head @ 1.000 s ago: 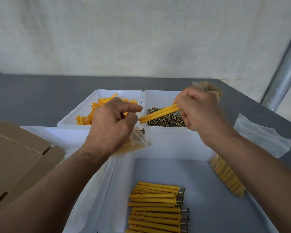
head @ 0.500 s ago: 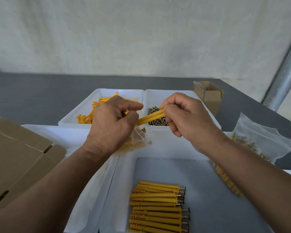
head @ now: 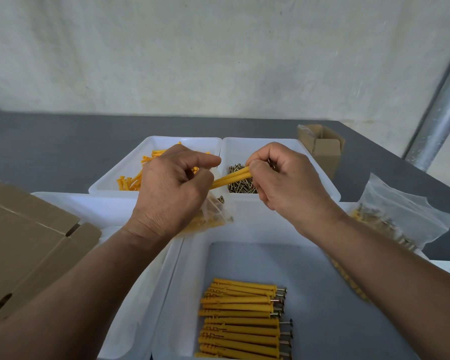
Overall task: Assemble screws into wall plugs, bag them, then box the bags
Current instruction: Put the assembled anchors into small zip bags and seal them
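yellow plugs (head: pixel 230 178): small long bunch, held over the white trays, low end at the clear bag (head: pixel 216 211) | right hand (head: pixel 283 180): fingers curled, pinches the bunch | left hand (head: pixel 172 190): fingers curled, holds the bag's top | near tray (head: pixel 192 255): rows of plugs with screws (head: pixel 242 320) | full bag (head: pixel 400 219): on the grey surface (head: pixel 50 146), right

Two bare forearms (head: pixel 83 294) end in a bare left hand (head: pixel 166 196) and right hand (head: pixel 291 185), skin creased at the wrists.
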`<action>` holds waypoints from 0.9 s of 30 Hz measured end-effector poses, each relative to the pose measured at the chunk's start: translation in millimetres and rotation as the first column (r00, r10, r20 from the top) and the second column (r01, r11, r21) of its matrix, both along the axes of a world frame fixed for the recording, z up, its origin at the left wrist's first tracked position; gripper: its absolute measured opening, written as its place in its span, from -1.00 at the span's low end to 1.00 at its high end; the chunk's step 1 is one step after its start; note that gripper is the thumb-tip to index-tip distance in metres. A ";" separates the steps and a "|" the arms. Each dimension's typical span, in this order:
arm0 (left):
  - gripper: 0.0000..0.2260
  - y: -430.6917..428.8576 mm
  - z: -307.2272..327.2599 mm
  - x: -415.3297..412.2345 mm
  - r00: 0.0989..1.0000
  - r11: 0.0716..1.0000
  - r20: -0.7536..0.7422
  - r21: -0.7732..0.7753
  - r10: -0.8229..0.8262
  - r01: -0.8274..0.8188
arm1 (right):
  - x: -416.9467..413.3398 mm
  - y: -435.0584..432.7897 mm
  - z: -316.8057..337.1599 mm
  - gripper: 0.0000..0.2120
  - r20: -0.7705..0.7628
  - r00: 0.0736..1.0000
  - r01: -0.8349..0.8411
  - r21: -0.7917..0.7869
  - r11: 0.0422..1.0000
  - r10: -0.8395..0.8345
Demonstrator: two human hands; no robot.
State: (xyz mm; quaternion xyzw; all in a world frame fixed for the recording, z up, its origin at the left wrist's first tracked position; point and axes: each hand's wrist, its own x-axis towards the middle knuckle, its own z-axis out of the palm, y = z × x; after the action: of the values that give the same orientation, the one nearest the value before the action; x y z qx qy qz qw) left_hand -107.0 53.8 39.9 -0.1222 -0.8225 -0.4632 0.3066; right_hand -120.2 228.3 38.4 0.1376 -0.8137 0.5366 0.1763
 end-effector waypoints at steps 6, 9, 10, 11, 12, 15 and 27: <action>-0.71 -0.4 -0.5 1.0 1.000 1.000 -0.022 -0.016 -0.021 0.021 | 5.2 -9.5 -5.8 -0.89 0.052 0.993 -0.106 0.035 0.994 0.104; -0.71 -0.8 -1.1 0.4 0.999 0.999 -0.032 -0.025 -0.028 0.027 | 6.3 -12.8 -8.0 -0.91 0.088 0.987 -0.141 0.043 0.989 0.137; -0.71 -0.9 -1.3 0.0 0.999 0.999 -0.033 -0.021 -0.029 0.028 | 6.4 -12.8 -7.7 -0.91 0.097 0.986 -0.143 0.042 0.989 0.139; -0.72 -0.9 -1.4 -0.3 0.999 0.999 -0.033 -0.015 -0.030 0.029 | 6.6 -12.3 -6.9 -0.92 0.107 0.984 -0.145 0.035 0.989 0.140; -0.74 -1.1 -1.4 -0.4 0.999 1.000 -0.033 -0.008 -0.029 0.029 | 6.8 -11.6 -5.8 -0.92 0.119 0.983 -0.145 0.024 0.989 0.142; -0.78 -2.4 -0.6 -0.4 0.999 1.000 -0.034 -0.012 -0.016 0.016 | 7.4 -8.9 -3.1 -0.89 0.162 0.976 -0.142 -0.034 0.989 0.145; -0.79 -0.8 1.2 0.4 1.000 0.999 0.015 -0.041 0.010 -0.010 | 12.5 -16.6 -7.2 -0.86 0.186 0.953 -0.245 0.011 0.969 0.239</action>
State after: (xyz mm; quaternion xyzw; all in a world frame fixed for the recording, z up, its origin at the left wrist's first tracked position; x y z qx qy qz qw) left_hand -106.6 53.0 41.1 -0.1207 -0.8346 -0.4458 0.3001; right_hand -107.7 211.7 31.2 0.1893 -0.8125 0.5505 0.0312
